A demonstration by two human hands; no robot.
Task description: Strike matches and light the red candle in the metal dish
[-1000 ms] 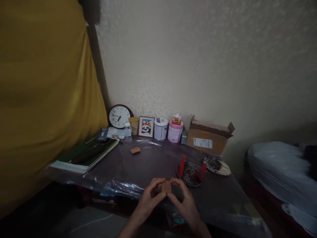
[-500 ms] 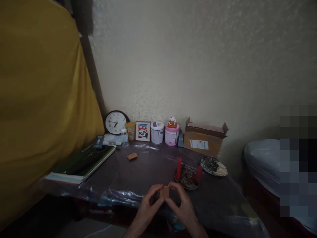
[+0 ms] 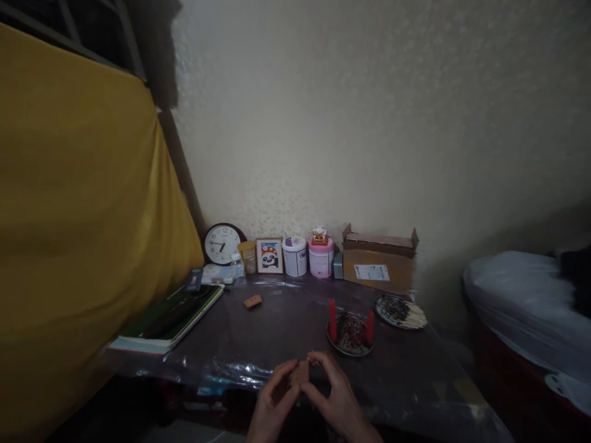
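Observation:
Low in the picture, my left hand (image 3: 272,403) and my right hand (image 3: 333,397) meet over the near edge of a dark table (image 3: 281,326) covered in clear plastic. Between their fingertips they pinch a small brown box (image 3: 301,372), which looks like a matchbox. Just beyond the hands sits a round metal dish (image 3: 349,334) with two short red candles (image 3: 332,319) standing in it. A second small brown box (image 3: 252,301) lies alone farther back on the table.
Along the wall stand a clock (image 3: 220,243), a panda picture (image 3: 269,255), two tins (image 3: 295,256) and a cardboard box (image 3: 377,259). Books (image 3: 170,317) lie left, a plate of sticks (image 3: 399,311) right. Yellow cloth (image 3: 69,246) hangs at left; a covered bed (image 3: 521,307) is at right.
The view has tilted upward, so the table and hands sit lower in the picture. Both hands keep hold of the small brown box with fingers shifted slightly.

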